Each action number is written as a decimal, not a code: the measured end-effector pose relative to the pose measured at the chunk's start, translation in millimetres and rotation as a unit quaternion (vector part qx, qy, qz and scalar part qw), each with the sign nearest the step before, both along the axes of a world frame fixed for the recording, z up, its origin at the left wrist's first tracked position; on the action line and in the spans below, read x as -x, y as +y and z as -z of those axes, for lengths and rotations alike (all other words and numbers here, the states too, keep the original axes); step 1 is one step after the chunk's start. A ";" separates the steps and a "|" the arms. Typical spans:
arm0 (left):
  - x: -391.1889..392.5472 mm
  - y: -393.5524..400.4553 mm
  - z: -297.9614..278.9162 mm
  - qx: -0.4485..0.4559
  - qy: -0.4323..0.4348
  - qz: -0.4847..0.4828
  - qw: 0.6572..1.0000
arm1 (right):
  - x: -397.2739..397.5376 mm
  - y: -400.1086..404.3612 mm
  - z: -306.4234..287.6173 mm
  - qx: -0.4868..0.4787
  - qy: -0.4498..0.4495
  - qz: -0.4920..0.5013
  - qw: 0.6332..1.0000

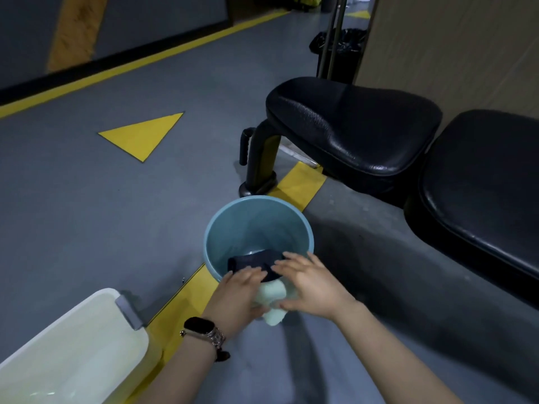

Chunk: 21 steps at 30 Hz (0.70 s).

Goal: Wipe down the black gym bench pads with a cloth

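Forearms: both reach forward and down toward the blue bucket (256, 225), the left wrist wearing a dark watch (199, 326).
Left hand (237, 295): palm down at the bucket's near rim, fingers curled onto the pale green cloth (272, 301) and touching the dark cloth (256, 262).
Right hand (310, 287): just right of the left, fingers spread over the dark cloth, thumb pressed under the pale one; a loose two-handed hold, not a tight fist.
Cloths: bunched together at the bucket's near rim, the dark one hanging inside, the pale one outside it.
Bench pads: seat pad (358, 123) beyond and right of the bucket, second pad (484, 182) farther right; both well apart from the cloths and, I judge, not yet wiped.
White tub (73, 351): left of the bucket, on the floor.
Risk: a cloth lifted sopping would likely drip on the floor and leave the vinyl streaked; the loose grip could let one cloth slip into the bucket; leaning on the rim might tip it.
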<state>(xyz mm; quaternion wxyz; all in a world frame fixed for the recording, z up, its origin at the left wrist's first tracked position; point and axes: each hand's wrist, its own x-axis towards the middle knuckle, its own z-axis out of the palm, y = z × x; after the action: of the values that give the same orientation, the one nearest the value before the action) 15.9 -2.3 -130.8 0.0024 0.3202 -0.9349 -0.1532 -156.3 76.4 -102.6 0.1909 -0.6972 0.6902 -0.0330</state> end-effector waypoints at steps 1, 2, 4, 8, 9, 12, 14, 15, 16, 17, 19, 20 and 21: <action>1.8 -0.3 3.3 -0.007 -0.029 0.015 0.999 | 0.5 -0.7 3.7 -0.031 0.014 -0.014 0.999; 3.8 -0.3 4.8 -0.006 -0.046 0.023 0.999 | -1.3 -1.2 6.3 -0.032 0.030 -0.017 0.999; 4.5 1.4 4.4 0.004 -0.031 0.029 0.999 | -6.0 -1.2 17.5 0.030 0.088 -0.018 0.995; 5.0 -0.1 12.5 0.049 -0.062 0.034 0.996 | -13.9 -1.1 26.7 0.106 0.118 0.000 0.987; 7.5 2.0 13.1 0.067 -0.058 0.029 0.996 | -16.3 -1.0 26.4 0.110 0.127 0.004 0.986; 7.1 3.3 9.5 0.033 -0.025 0.013 0.999 | -15.8 2.1 28.5 0.097 0.100 0.014 0.990; 3.6 4.9 8.0 0.020 -0.027 0.010 0.999 | -12.4 10.8 24.9 0.080 0.064 0.015 0.995; 2.0 4.5 10.3 0.020 -0.013 0.025 0.999 | -9.2 15.2 21.7 0.070 0.040 0.003 0.997; 0.7 5.6 10.1 -0.005 -0.008 0.040 0.999 | -7.5 20.4 14.8 0.046 0.020 0.003 0.999; 2.4 7.8 4.3 -0.019 -0.017 0.048 0.999 | -5.9 25.8 4.4 0.038 0.011 0.008 0.999; 9.2 14.9 -20.5 -0.018 -0.034 0.065 0.997 | -4.2 40.3 -24.0 0.018 -0.009 0.037 0.999; 14.7 19.4 -33.4 -0.028 -0.020 0.072 0.997 | -2.7 47.9 -38.7 0.014 -0.020 0.050 0.998; 21.7 24.8 -44.0 -0.028 -0.018 0.081 0.996 | -1.6 55.9 -53.5 0.023 -0.035 0.059 0.997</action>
<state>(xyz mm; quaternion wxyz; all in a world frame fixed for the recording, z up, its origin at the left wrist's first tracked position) -5.9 22.5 -86.8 -0.0360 0.2462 -0.9530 -0.1729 -154.7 132.3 -49.1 0.1968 -0.6578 0.7220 -0.0848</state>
